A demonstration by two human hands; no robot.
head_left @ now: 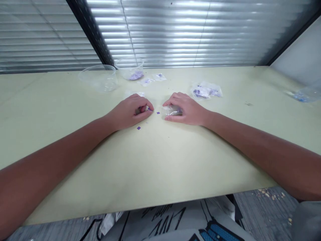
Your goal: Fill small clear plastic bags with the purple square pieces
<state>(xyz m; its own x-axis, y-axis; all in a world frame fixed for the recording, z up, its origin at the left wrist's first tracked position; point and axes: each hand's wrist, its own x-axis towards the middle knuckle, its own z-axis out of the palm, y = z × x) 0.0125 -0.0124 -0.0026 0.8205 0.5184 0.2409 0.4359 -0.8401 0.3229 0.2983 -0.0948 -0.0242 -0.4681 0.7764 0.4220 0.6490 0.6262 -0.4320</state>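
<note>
Near the middle of the table my left hand point(134, 112) rests with thumb and fingertips drawn together. A small purple square piece point(149, 109) shows between them. My right hand point(184, 108) curls round a small clear plastic bag point(172, 109), its mouth side facing left. Between the two hands lies a loose purple square point(158, 113). Another purple square point(138, 128) lies on the table just below my left hand. Partly hidden behind my left hand is a small clear bag point(140, 94).
At the back left stand a clear plastic tub point(99, 78) and a second tub point(117, 67) holding purple pieces. Small bags point(159, 77) lie beside it. A pile of bags with purple pieces point(207, 91) sits behind my right hand. At the far right is a clear container point(307, 94) with blue bits.
</note>
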